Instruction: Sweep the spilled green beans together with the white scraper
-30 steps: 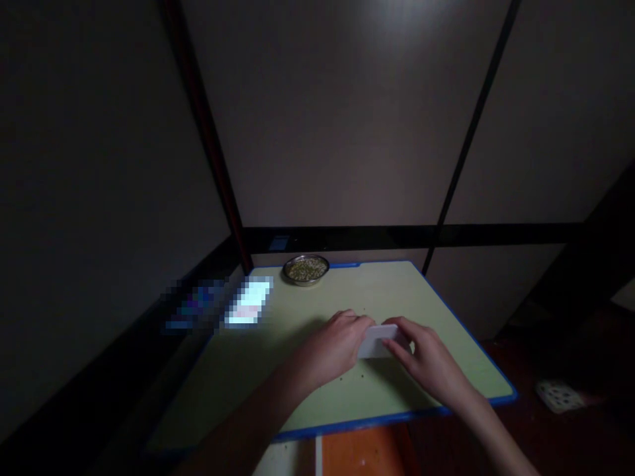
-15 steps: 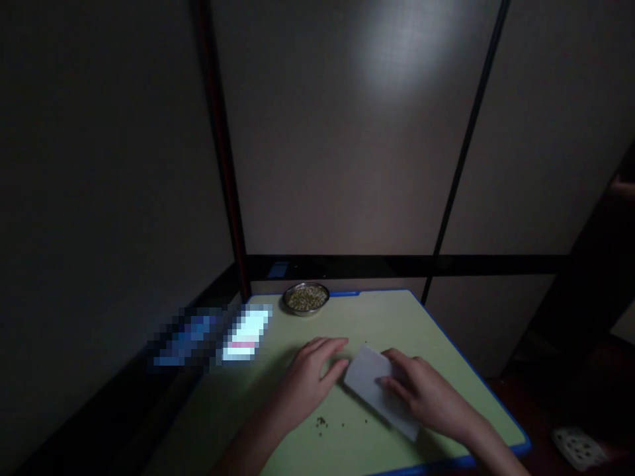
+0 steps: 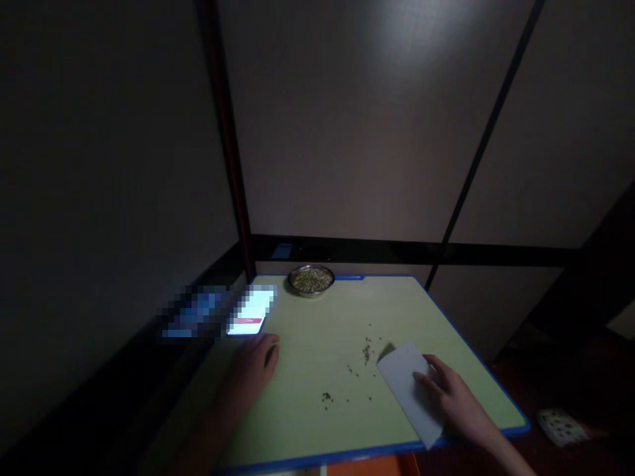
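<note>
At the front right of the table, my right hand [image 3: 449, 393] is closed on a stiff white card or folded paper [image 3: 409, 390], thumb on its upper face; its left corner is tilted up off the surface. My left hand [image 3: 255, 360] rests by the table's left side, just below a lit phone [image 3: 252, 311]. Its fingers are slightly bent with the thumb apart, and nothing shows in them. Small dark beans or seeds [image 3: 367, 352] lie scattered left of the card, with another little cluster [image 3: 327, 398] nearer the front edge.
A metal bowl [image 3: 311, 281] of small green and pale beans stands at the back left of the pale green, blue-edged table [image 3: 307, 436]. Wall panels [image 3: 342, 165] rise behind it. Something orange [image 3: 372, 466] shows below the front edge. A white perforated shoe [image 3: 560, 426] lies at right.
My left hand has moved left, away from the card to beside the phone. My right hand has shifted the card rightward, and more scattered beans now show.
</note>
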The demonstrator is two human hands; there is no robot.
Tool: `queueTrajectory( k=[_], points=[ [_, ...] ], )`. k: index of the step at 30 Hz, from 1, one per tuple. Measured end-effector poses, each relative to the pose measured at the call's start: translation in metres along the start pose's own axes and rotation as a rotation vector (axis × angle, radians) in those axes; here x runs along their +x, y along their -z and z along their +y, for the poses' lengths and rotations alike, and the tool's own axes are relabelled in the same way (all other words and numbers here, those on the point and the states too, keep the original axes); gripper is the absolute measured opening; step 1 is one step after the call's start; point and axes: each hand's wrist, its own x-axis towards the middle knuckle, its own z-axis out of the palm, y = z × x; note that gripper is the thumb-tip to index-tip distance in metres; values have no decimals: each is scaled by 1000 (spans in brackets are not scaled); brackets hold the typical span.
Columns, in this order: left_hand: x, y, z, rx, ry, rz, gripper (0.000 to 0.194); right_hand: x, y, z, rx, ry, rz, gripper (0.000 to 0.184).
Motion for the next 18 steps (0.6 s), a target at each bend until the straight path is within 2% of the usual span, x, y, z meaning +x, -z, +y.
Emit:
queueTrajectory(
  k=[7,10,14,18],
  points=[
    [-2,-1,0,-18,13,6,23,-22,-14,-13,-42,-29,-53,55],
    [-3,-1,1,-23,21,4,22,-30,-26,-16,-48,-57,-65,58],
    [-4,-2,1,-30,37,3,23,-38,-43,-22,-88,-104,-10,63],
    [-5,-3,1,-32,47,4,22,-44,-55,-28,-83,-116,-60,60]
  ],
)
